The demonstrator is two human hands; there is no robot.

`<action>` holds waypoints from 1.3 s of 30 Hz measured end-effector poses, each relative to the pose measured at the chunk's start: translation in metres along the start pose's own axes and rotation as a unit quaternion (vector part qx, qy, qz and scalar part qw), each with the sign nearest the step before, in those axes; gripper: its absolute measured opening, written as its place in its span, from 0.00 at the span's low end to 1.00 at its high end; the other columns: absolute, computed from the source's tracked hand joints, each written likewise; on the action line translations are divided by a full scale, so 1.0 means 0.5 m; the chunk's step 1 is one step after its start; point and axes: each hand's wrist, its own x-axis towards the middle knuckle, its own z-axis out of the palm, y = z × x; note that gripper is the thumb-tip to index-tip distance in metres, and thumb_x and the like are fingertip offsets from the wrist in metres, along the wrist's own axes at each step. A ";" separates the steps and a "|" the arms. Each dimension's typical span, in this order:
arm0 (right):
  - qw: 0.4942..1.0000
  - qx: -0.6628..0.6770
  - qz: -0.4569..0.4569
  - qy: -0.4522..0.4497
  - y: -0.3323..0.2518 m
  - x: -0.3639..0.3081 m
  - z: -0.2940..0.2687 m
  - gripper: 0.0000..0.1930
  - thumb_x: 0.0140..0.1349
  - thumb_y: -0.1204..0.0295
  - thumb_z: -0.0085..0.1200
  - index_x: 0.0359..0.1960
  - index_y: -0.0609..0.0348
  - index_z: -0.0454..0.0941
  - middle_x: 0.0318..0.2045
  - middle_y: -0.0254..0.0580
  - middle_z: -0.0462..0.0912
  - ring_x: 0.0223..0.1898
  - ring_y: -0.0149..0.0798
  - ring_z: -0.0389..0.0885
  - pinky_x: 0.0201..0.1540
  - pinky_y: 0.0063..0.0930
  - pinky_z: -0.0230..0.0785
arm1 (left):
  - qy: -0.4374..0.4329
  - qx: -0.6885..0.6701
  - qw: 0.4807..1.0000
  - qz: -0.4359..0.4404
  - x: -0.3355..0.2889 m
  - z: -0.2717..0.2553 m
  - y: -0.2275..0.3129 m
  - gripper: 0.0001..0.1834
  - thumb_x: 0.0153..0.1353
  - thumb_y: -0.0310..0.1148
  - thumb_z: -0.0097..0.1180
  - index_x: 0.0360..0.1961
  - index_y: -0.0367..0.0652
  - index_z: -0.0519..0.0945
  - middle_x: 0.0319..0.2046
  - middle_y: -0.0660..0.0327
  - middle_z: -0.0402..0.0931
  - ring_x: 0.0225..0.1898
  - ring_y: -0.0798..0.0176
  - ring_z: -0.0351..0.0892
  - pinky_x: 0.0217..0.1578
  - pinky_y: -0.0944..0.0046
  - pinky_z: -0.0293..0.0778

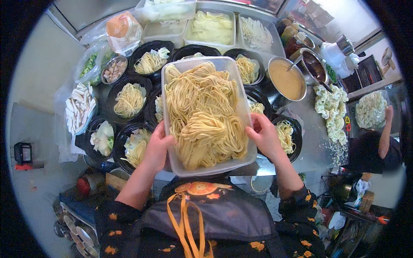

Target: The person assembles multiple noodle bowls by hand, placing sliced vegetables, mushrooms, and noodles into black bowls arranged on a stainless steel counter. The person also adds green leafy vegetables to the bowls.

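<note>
Between my two hands is a clear plastic tub (209, 173) piled with noodles (206, 114), held up over the near side of the table. My left hand (160, 146) grips its left wall, thumb at the rim. On the opposite wall my right hand (266, 135) has its fingers closed around the side. Black bowls surround the tub, several with a small heap of noodles. One bowl (289, 136) lies just right of my right hand, another (135, 146) just left of my left hand. The tub hides parts of the bowls behind it.
Tubs of pale sliced vegetables (211, 28) line the back. A pot of tan sauce (287, 77) with a ladle stands right, beside cauliflower (331, 109). White strips (80, 109) in a bag and a bowl of diced pieces (114, 70) lie left. Another person's arm (385, 133) reaches a bag at far right.
</note>
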 end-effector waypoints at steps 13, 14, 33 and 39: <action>0.962 -0.158 -0.208 -0.083 -0.164 0.015 0.053 0.21 0.48 0.71 0.62 0.46 0.55 0.74 0.44 0.43 0.76 0.47 0.46 0.74 0.49 0.34 0.68 | 0.095 0.073 0.983 0.139 -0.068 -0.119 0.028 0.22 0.53 0.21 0.48 0.52 0.37 0.71 0.50 0.60 0.71 0.53 0.65 0.68 0.58 0.64 0.60; 0.956 -0.174 -0.227 -0.062 -0.179 0.026 0.057 0.21 0.48 0.71 0.62 0.46 0.55 0.74 0.43 0.43 0.76 0.46 0.46 0.74 0.48 0.35 0.68 | 0.100 0.089 0.981 0.142 -0.069 -0.127 0.033 0.21 0.53 0.21 0.48 0.51 0.36 0.71 0.49 0.60 0.71 0.52 0.66 0.68 0.57 0.65 0.60; 0.996 -0.036 -0.073 0.038 -0.238 0.187 0.074 0.11 0.54 0.73 0.55 0.40 0.59 0.79 0.23 0.35 0.77 0.25 0.23 0.73 0.29 0.20 0.66 | 0.206 -0.069 0.961 0.169 -0.184 -0.355 0.000 0.20 0.55 0.23 0.46 0.51 0.34 0.70 0.48 0.54 0.72 0.47 0.63 0.71 0.49 0.63 0.67; 0.985 0.080 -0.122 0.097 -0.330 0.149 0.018 0.10 0.59 0.75 0.53 0.41 0.64 0.78 0.28 0.31 0.80 0.27 0.21 0.75 0.32 0.15 0.68 | 0.200 -0.081 0.963 0.162 -0.181 -0.356 0.001 0.19 0.56 0.23 0.46 0.50 0.34 0.70 0.47 0.55 0.72 0.47 0.63 0.71 0.50 0.63 0.67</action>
